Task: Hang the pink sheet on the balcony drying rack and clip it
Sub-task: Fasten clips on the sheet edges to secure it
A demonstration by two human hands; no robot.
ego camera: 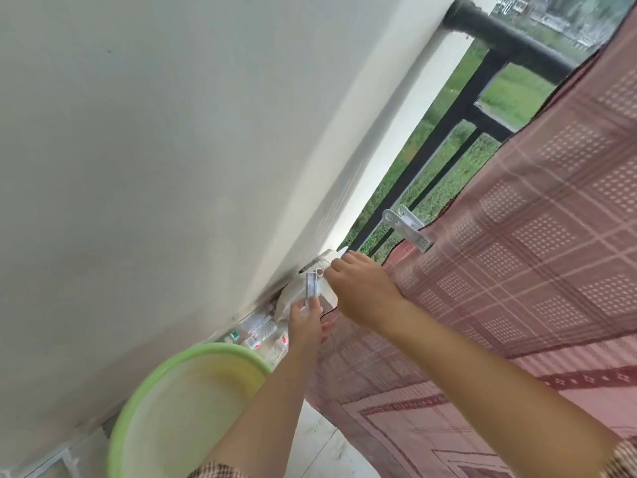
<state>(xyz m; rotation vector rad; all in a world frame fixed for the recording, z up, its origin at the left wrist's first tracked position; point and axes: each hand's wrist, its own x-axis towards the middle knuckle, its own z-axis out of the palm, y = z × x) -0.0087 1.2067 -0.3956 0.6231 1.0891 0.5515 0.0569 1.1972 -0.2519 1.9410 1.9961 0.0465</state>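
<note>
The sheet (pixel 499 270) fills the right half of the frame. It is pink with a check weave and hangs draped over the rack (pixel 320 271), of which only the open end of a metal tube shows just left of centre. Its darker border runs across the lower right.

The right hand (pixel 362 291) is at centre, fingers curled down over the sheet's top corner beside the tube end, gripping the cloth there. The left hand (pixel 307 322) is just below and left of it. It pinches a pale clip (pixel 312 288) between thumb and fingers, and the clip points up toward the tube end. I cannot tell whether that clip's mouth is spread.

Another clip (pixel 408 229), white, already bites the sheet's upper edge a little right of centre.

A white wall (pixel 172 132) takes up the upper left. A black railing (pixel 499 43) crosses the top right with grass behind it. A green basin (pixel 138 408) sits at the bottom left, and some blurred bottles (pixel 262 334) lie along the wall's foot between the basin and the hands.
</note>
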